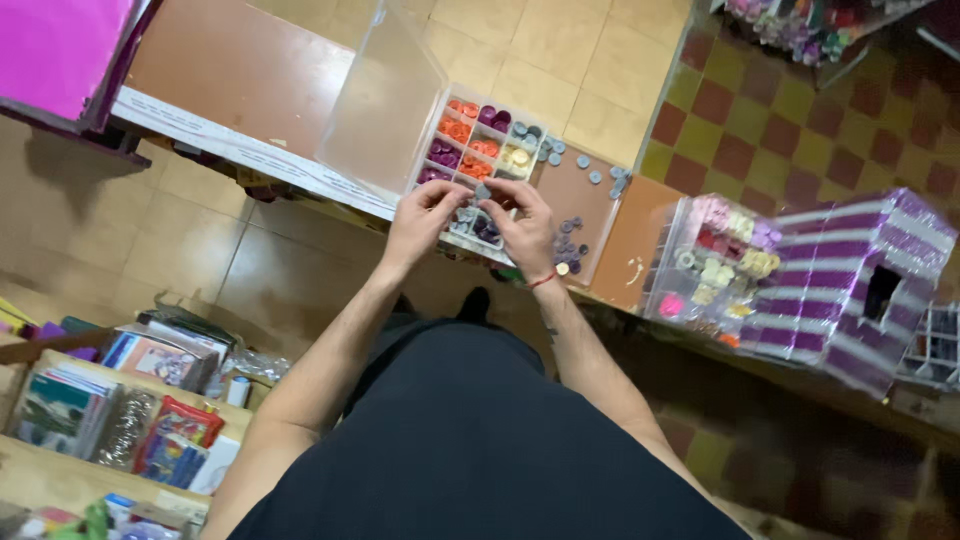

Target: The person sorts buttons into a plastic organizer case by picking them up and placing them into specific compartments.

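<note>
My left hand (422, 218) and my right hand (527, 228) meet above a clear compartment box (452, 131) that sits on a brown counter (230, 70). Between their fingertips they pinch a small grey round piece (483, 191). The box's compartments hold orange, purple, grey and cream round pieces. Its clear lid (385, 100) stands open to the left. A red band circles my right wrist.
Loose grey and purple round pieces (572, 240) lie on the counter right of the box. Further right stand a second clear box of pastel pieces (712, 262) and a purple-and-white striped glitter box (850, 285). A low shelf of booklets and packets (120, 400) is at lower left.
</note>
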